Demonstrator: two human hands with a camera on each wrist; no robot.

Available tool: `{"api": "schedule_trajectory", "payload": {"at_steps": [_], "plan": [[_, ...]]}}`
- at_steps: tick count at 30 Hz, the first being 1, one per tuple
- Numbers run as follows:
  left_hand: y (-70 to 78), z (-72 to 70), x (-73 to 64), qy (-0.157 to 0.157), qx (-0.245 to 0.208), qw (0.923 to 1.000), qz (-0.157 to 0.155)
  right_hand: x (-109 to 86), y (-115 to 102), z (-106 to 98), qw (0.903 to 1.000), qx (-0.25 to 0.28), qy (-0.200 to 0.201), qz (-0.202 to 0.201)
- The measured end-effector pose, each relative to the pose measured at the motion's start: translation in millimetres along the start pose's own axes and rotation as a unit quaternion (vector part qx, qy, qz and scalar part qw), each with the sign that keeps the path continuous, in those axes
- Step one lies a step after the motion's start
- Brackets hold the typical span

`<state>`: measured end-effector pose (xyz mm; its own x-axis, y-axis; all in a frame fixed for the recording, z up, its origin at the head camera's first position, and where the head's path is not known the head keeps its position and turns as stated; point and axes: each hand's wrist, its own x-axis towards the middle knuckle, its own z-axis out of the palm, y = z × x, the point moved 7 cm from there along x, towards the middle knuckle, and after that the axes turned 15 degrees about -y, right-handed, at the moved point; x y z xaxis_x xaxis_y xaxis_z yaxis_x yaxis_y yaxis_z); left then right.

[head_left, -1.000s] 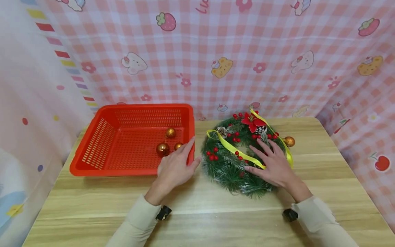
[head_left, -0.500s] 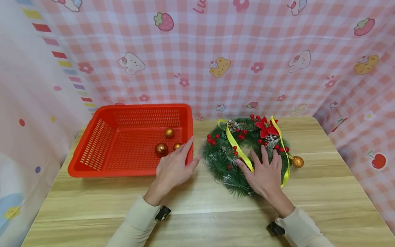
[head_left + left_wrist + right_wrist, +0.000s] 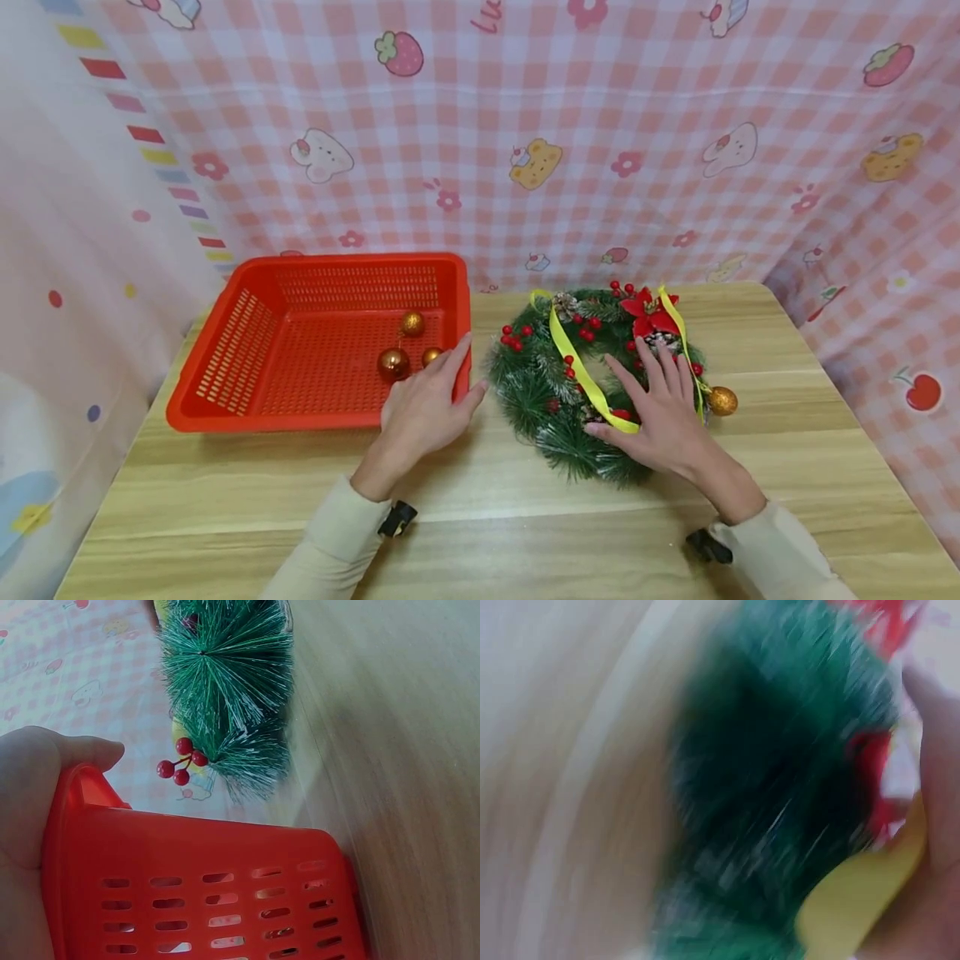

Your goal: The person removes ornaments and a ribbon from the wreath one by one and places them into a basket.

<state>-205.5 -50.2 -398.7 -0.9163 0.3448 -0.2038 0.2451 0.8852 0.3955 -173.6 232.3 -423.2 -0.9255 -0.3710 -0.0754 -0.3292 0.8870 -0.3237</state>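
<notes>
While my right grip spreads wide over wreath, left grip rests straight-fingered on basket; wreath likely light, springy; hold near side.

Grn wreath — beside red bskt

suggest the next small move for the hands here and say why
Perhaps move the left hand to a ball in the basket: it touches that basket beside three visible balls, and another ball sits at the edge of the wreath, over which the right hand is spread.
</notes>
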Motion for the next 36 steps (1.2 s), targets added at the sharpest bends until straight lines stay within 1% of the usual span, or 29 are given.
{"api": "schedule_trajectory", "payload": {"at_steps": [3, 5, 7, 12, 16, 20, 23, 27, 29, 31, 34, 36], "plan": [[1.4, -0.1, 0.1, -0.002, 0.000, 1.0000, 0.001, 3.8, 7.4, 6.6, 0.9990, -0.033, -0.027, -0.016], [2.4, 0.3, 0.3, -0.004, -0.002, 1.0000, 0.002, 5.7, 11.1, 12.8, 0.9986, -0.029, -0.043, -0.011], [3.0, 0.6, 0.6, -0.006, -0.002, 1.0000, 0.002, 6.9, 11.4, 16.9, 0.9986, -0.016, -0.050, -0.002], [2.3, -0.7, 0.6, -0.004, 0.004, 1.0000, -0.003, 10.4, -1.8, 19.8, 0.9990, 0.008, -0.039, 0.021], [1.6, -0.5, 0.5, -0.006, 0.004, 1.0000, -0.005, 13.8, -14.4, 25.1, 0.9975, 0.018, -0.032, 0.060], [1.2, 0.3, 0.5, -0.009, 0.001, 0.9999, -0.006, 18.1, -26.8, 30.5, 0.9940, 0.032, -0.020, 0.103], [0.9, -0.2, 0.4, -0.003, 0.004, 1.0000, -0.007, 23.0, -33.9, 34.2, 0.9901, 0.041, -0.009, 0.134], [1.1, -1.0, 0.3, 0.003, 0.008, 0.9999, -0.006, 28.9, -40.3, 36.6, 0.9850, 0.055, 0.007, 0.163], [1.1, -0.8, 0.6, 0.004, 0.008, 0.9999, -0.005, 31.0, -42.4, 36.6, 0.9838, 0.064, 0.015, 0.167], [1.0, -0.5, 0.9, 0.002, 0.007, 1.0000, -0.005, 32.2, -43.8, 35.5, 0.9834, 0.080, 0.020, 0.162], [0.2, 0.1, 0.7, 0.001, 0.006, 1.0000, -0.006, 32.3, -44.6, 31.2, 0.9808, 0.131, 0.016, 0.143], [-0.4, 0.2, 0.3, 0.000, 0.006, 0.9999, -0.008, 31.0, -45.1, 26.2, 0.9763, 0.173, 0.000, 0.130]]}}
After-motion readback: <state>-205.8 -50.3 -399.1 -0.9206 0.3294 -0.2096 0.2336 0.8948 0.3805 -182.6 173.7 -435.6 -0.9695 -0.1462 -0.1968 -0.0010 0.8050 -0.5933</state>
